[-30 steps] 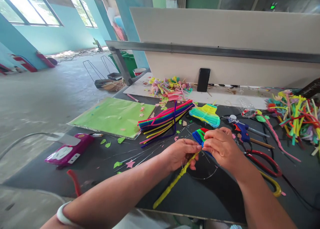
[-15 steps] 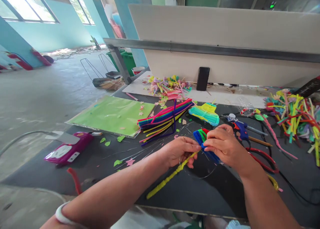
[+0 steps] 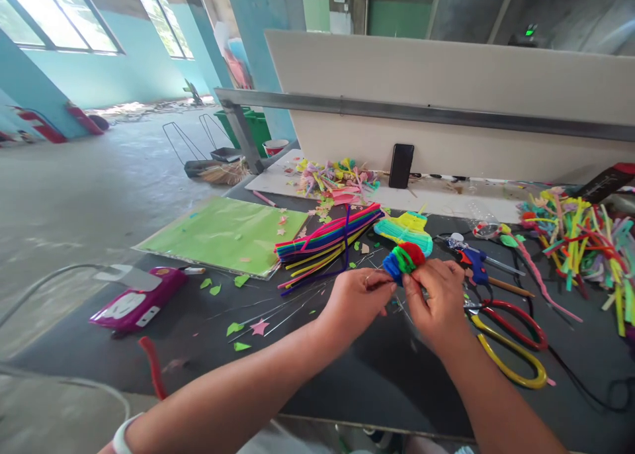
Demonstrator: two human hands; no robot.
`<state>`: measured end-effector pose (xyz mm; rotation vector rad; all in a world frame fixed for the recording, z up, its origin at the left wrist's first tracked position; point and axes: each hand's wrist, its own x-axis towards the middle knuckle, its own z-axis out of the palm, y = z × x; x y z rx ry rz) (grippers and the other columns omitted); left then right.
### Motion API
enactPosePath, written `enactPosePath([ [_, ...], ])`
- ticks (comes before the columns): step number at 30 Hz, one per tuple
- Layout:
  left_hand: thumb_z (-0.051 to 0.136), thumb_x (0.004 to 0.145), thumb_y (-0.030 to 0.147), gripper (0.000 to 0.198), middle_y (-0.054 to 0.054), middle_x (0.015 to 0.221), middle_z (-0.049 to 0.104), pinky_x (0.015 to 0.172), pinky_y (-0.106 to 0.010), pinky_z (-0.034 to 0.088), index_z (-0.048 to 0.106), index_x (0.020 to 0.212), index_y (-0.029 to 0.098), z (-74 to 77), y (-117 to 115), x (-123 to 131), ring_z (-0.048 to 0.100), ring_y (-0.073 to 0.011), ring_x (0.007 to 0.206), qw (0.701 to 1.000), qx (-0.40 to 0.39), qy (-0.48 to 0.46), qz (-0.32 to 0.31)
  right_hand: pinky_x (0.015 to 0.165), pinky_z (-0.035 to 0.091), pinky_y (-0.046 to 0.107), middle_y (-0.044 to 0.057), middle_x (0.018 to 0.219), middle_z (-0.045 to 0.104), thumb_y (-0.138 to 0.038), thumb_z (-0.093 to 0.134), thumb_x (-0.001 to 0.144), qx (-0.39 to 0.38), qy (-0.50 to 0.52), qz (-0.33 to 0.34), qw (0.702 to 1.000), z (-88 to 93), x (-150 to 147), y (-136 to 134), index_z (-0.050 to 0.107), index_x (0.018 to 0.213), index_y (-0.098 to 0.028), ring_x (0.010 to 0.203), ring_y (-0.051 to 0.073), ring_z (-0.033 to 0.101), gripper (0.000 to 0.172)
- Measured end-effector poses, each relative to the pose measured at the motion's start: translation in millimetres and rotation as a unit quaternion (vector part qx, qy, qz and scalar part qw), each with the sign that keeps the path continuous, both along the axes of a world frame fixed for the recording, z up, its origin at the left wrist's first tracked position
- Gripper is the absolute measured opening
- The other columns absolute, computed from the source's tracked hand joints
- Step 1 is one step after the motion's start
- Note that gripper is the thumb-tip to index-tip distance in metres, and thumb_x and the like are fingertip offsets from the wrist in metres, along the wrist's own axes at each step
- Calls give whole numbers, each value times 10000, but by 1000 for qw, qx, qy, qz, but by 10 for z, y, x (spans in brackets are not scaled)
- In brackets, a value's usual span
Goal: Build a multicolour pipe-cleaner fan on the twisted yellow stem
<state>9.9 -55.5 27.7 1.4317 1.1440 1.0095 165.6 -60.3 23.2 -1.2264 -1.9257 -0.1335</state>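
Between my two hands is a small pipe-cleaner piece [image 3: 405, 259] in blue, green and red bands. My left hand [image 3: 358, 296] pinches its lower left side, fingers closed. My right hand [image 3: 436, 298] grips the lower right side with thumb and fingers. Part of the piece is hidden behind the fingers. Just beyond lies a turquoise and yellow pipe-cleaner piece [image 3: 407, 231]. To the left rests a bundle of colourful pipe cleaners [image 3: 327, 237]. Beside my right wrist lie scissors [image 3: 533, 368] with one red and one yellow handle loop.
A purple power bank-like device [image 3: 133, 298] with a cable sits at left, near a green sheet [image 3: 228, 232]. A blue glue gun [image 3: 475, 263] lies at right by a heap of pipe cleaners [image 3: 575, 235]. A black phone [image 3: 401, 165] leans against the white board [image 3: 357, 133].
The banded piece has turned so its green and red bands show more. The yellow strand hanging below my left hand is no longer visible. The scissors' yellow loop is now uncovered.
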Motion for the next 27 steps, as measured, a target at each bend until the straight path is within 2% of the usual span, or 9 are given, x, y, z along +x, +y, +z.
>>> enactPosePath([
  [2, 629, 735, 286, 146, -4, 622, 596, 480, -194, 412, 681, 705, 153, 25, -12, -1, 549, -93, 482, 998, 57, 27, 11, 705, 325, 334, -3, 606, 525, -228, 495, 863, -23, 61, -2, 998, -7, -23, -4, 480, 622, -196, 653, 156, 505, 243],
  [3, 631, 734, 291, 149, -2, 608, 591, 482, -195, 416, 676, 701, 153, 36, -3, -8, 549, -94, 475, 998, 51, 22, 10, 679, 332, 321, -11, 584, 518, -242, 496, 869, -37, 82, 3, 996, -7, -19, 1, 478, 608, -197, 623, 147, 505, 266],
  [6, 665, 702, 317, 184, 1, 579, 584, 429, -203, 405, 630, 714, 137, 66, 72, -66, 556, -108, 420, 996, -73, -56, -19, 667, 357, 305, -10, 610, 570, -261, 483, 891, -73, 99, 50, 991, 22, 63, 36, 546, 634, -200, 623, 141, 543, 271],
  [8, 685, 686, 334, 226, -8, 580, 592, 403, -203, 405, 599, 719, 128, 80, 135, -130, 568, -121, 408, 980, -153, -114, -57, 729, 376, 319, 13, 741, 638, -235, 468, 901, -57, 84, 82, 991, 56, 158, 68, 620, 757, -211, 736, 157, 590, 211],
  [10, 700, 679, 329, 242, -18, 591, 604, 405, -210, 435, 592, 738, 120, 81, 182, -198, 572, -123, 408, 964, -198, -149, -98, 787, 375, 344, 30, 862, 657, -209, 517, 878, -2, 61, 94, 994, 84, 245, 96, 648, 892, -232, 832, 173, 596, 134],
  [12, 706, 680, 308, 239, -24, 601, 613, 426, -233, 481, 602, 767, 110, 63, 208, -248, 569, -118, 407, 950, -230, -163, -136, 820, 363, 361, 25, 917, 653, -185, 563, 849, 30, 24, 124, 992, 96, 297, 109, 653, 948, -262, 861, 172, 590, 154],
  [19, 726, 665, 277, 223, -29, 573, 613, 410, -244, 517, 617, 712, 89, -66, 240, -247, 571, -121, 398, 909, -307, -140, -245, 858, 324, 368, -10, 902, 641, -155, 539, 858, -1, -72, 212, 975, 86, 316, 71, 649, 930, -313, 825, 140, 567, 206],
  [23, 723, 666, 287, 224, -21, 563, 609, 411, -243, 524, 612, 696, 95, -114, 238, -219, 560, -111, 392, 899, -319, -131, -271, 873, 315, 359, -13, 876, 612, -153, 538, 850, -23, -105, 234, 966, 106, 345, 62, 627, 830, -272, 806, 128, 549, 150],
  [27, 724, 658, 286, 223, -16, 544, 599, 398, -237, 516, 621, 710, 95, -132, 224, -209, 555, -113, 384, 899, -317, -124, -275, 896, 304, 377, -4, 876, 588, -151, 548, 838, -36, -127, 243, 961, 110, 339, 58, 604, 823, -255, 813, 134, 524, 118],
])
